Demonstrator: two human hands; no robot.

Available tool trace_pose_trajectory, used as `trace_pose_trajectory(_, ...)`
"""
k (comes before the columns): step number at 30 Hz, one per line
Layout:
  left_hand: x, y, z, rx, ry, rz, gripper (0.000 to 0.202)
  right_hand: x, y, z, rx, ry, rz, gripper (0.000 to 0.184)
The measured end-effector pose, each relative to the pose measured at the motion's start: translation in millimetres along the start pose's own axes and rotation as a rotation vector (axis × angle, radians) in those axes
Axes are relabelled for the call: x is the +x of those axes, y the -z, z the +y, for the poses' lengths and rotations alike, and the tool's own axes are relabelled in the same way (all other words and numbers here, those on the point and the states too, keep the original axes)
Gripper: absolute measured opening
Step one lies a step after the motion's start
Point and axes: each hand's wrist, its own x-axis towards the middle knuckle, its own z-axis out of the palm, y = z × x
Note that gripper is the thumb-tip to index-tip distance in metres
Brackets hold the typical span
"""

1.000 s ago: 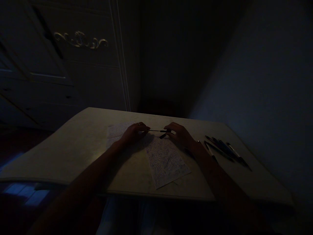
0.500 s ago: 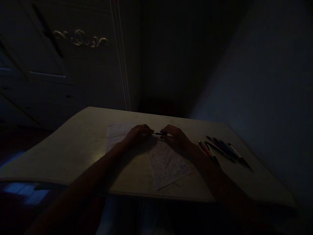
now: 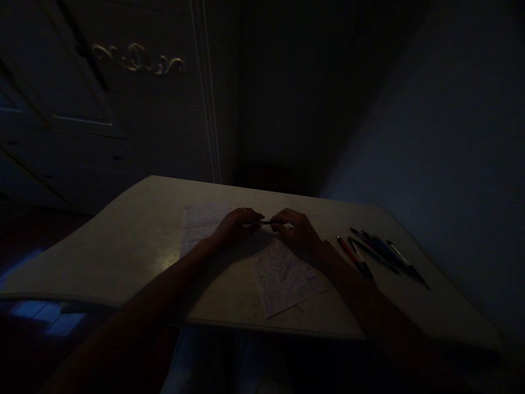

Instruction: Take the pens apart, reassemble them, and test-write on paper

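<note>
A thin dark pen (image 3: 266, 222) is held level between my two hands above the middle of the table. My left hand (image 3: 237, 223), with a ring on one finger, pinches its left end. The fingers of my right hand (image 3: 297, 225) are closed round the right end. Only a short stretch of the pen shows between the fingertips; dim light hides its details. Below my right hand lies a paper sheet (image 3: 285, 279) covered in scribbles. Another written sheet (image 3: 205, 221) lies partly under my left hand and forearm.
Several pens (image 3: 379, 251) lie in a loose group to the right, including a red one (image 3: 348, 250) near my right forearm. The pale table (image 3: 123, 241) has a cabinet (image 3: 159, 126) behind it at left and a wall (image 3: 459, 153) at right.
My left fingertips have come closer to the right ones, so less of the pen shows between them. The whole view has shifted slightly. The papers and loose pens stay in place.
</note>
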Motion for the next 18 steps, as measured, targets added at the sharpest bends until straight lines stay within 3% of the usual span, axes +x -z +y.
trace_pose_trajectory(7, 1, 3.2, 4, 0.105, -0.087, 0.066, 0.020, 1, -3, -11, 0.017, -0.124, -0.002, 0.012)
trace_pose_trajectory(18, 3, 5.5, 14, 0.310, -0.201, 0.124, 0.023, 2, -9, -12, 0.162, -0.302, 0.008, 0.027)
